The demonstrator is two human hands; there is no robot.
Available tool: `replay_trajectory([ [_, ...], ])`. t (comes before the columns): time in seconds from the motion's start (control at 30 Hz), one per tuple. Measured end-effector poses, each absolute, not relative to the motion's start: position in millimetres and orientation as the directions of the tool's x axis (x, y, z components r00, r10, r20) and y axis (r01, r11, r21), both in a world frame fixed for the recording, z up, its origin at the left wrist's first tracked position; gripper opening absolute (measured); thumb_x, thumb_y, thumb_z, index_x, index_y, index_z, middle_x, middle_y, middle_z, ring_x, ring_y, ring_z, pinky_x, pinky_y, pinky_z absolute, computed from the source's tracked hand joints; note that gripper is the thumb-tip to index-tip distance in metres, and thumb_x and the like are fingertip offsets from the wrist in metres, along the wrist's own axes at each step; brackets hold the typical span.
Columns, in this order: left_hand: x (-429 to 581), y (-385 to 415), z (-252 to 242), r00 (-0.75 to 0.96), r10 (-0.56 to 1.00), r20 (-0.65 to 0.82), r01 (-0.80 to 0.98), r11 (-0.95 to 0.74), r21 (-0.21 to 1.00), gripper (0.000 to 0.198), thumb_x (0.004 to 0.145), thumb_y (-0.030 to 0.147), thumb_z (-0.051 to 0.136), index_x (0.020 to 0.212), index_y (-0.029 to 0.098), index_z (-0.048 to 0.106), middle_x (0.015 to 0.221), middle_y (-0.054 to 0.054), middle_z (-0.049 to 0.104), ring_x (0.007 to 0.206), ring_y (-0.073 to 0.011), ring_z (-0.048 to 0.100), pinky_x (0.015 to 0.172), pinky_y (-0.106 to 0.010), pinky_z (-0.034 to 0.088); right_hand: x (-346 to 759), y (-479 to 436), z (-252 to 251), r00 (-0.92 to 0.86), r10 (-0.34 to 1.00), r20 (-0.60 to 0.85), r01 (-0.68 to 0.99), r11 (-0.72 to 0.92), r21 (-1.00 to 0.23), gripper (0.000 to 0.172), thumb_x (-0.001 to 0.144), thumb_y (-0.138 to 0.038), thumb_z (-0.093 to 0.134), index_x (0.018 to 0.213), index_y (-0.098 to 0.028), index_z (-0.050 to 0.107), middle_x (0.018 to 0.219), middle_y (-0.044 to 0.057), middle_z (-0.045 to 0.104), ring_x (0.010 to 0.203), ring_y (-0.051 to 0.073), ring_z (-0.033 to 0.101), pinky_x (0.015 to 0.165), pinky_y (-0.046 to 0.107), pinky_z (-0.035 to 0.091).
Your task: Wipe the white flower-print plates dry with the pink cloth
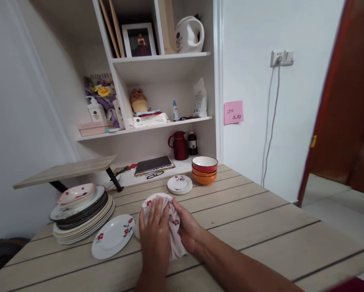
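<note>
Both my hands are at a small white plate (149, 198) with red flowers, tilted above the table. My left hand (155, 231) lies over the plate's face, fingers stretched forward and pressing a pale pink cloth (176, 243) against it. My right hand (188, 228) grips the plate's right edge, its thumb by the bunched cloth. Part of the cloth hangs down between the hands. A larger white plate (113, 237) with red and blue flowers rests left of my left hand. Small flowered plates (179, 184) sit stacked just beyond.
A tall stack of plates (84, 227) with a pink-rimmed dish (76, 194) on top stands at left, beside a wooden riser (69, 170). Red and orange bowls (204, 174) are stacked at the back. Behind are glasses (155, 174), a red jug (180, 146) and shelves (163, 56).
</note>
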State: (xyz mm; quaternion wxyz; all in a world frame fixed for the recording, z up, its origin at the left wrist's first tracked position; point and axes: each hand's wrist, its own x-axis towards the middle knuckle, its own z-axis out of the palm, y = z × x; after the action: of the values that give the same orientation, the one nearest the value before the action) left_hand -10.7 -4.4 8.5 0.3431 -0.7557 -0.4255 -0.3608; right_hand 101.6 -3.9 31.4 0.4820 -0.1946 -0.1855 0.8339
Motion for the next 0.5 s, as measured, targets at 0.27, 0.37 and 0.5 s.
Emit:
replay_trajectory([
  [0.27, -27.4, 5.5, 2.8, 0.119, 0.58, 0.806, 0.989, -0.137, -0.047, 0.039, 0.09, 0.014, 0.04, 0.122, 0.015, 0.062, 0.128, -0.019, 0.061, 0.118, -0.0312, 0.057, 0.104, -0.062, 0.03, 89.5, -9.2, 29.2, -0.436, 0.881, -0.184, -0.759, -0.47, -0.451, 0.052, 0.092, -0.051, 0.045, 0.115, -0.009, 0.063, 0.093, 0.012, 0.075, 0.087, 0.022, 0.07, 0.09, 0.036, 0.049],
  [0.37, -27.0, 3.9, -2.4, 0.161, 0.561, 0.812, 0.98, -0.188, -0.065, 0.038, 0.089, 0.012, 0.04, 0.118, 0.017, 0.064, 0.125, -0.016, 0.064, 0.115, -0.0278, 0.06, 0.1, -0.053, 0.04, 100.2, -3.9, 34.8, -0.383, 0.915, -0.131, -0.813, -0.401, -0.423, 0.051, 0.093, -0.049, 0.044, 0.116, -0.008, 0.062, 0.092, 0.012, 0.075, 0.085, 0.022, 0.07, 0.087, 0.036, 0.05],
  [0.5, -7.9, -4.2, -5.6, 0.363, 0.425, 0.829, 0.89, -0.422, -0.174, 0.038, 0.087, 0.01, 0.042, 0.114, 0.02, 0.066, 0.13, -0.009, 0.062, 0.122, -0.0236, 0.055, 0.1, -0.044, 0.044, 116.4, 1.3, 42.1, -0.358, 0.931, -0.076, -0.841, -0.357, -0.407, 0.053, 0.09, -0.054, 0.047, 0.108, -0.007, 0.064, 0.089, 0.013, 0.075, 0.085, 0.023, 0.07, 0.087, 0.036, 0.051],
])
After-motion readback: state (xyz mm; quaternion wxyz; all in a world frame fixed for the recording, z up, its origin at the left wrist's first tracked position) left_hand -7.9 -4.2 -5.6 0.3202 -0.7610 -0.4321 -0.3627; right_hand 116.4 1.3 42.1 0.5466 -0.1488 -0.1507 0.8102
